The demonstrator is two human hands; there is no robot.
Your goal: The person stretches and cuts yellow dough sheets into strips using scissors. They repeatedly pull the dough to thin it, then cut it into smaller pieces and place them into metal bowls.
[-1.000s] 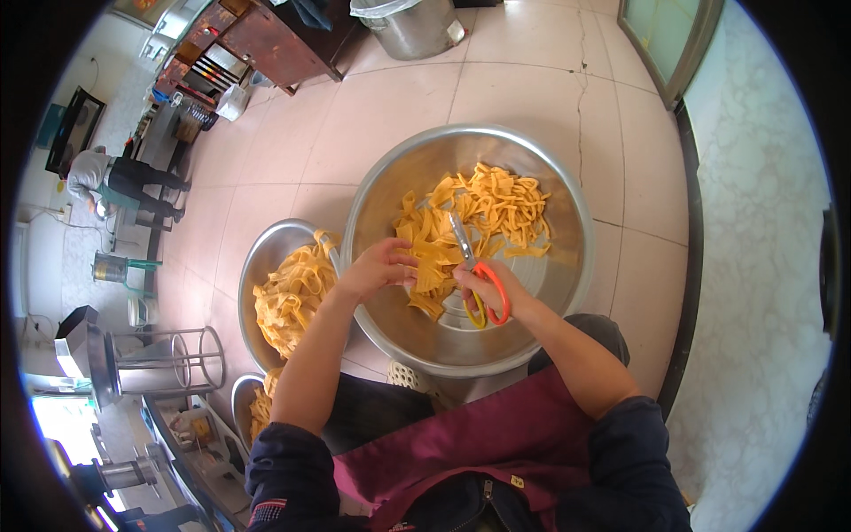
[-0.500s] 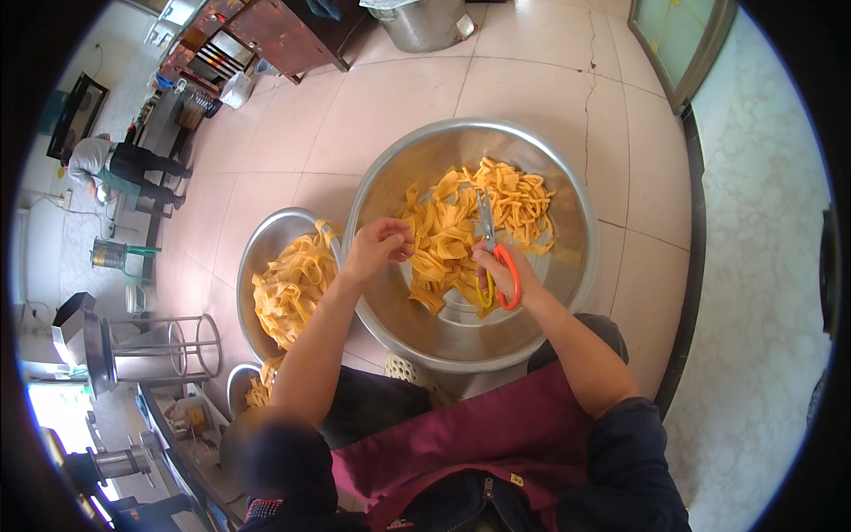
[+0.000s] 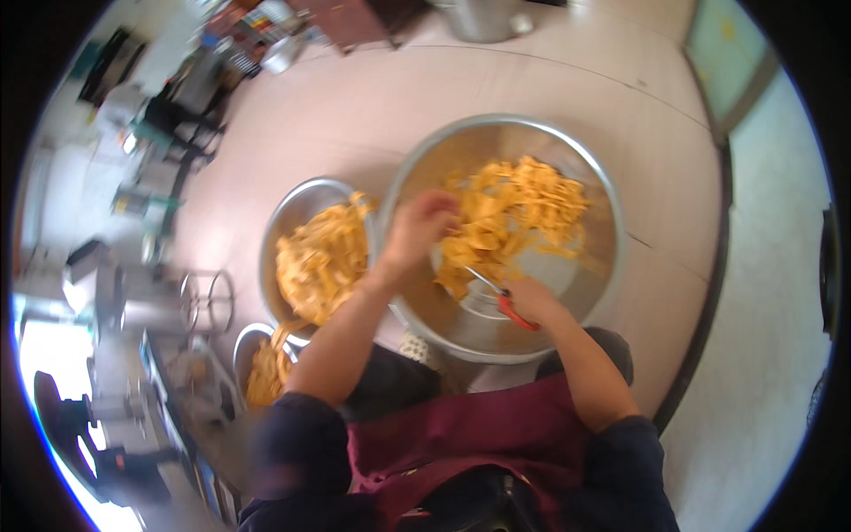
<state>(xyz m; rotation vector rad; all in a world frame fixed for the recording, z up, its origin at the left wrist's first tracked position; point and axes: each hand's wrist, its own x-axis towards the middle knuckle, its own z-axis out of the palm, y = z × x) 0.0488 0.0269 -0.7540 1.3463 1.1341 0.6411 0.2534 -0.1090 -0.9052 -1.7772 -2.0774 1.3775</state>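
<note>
Many yellow-orange strips (image 3: pixel 483 236) lie tangled and curled.

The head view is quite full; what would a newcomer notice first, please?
The large metal basin near the centre, holding yellow-orange strips, likely stands out first. Over it, the right hand holds red-handled scissors, with the left hand toward its left side. A smaller basin of similar strips stands to the left.

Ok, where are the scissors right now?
Just right of centre in the head view, the scissors sit in the right hand over the large basin, blades by yellow strips.
</note>
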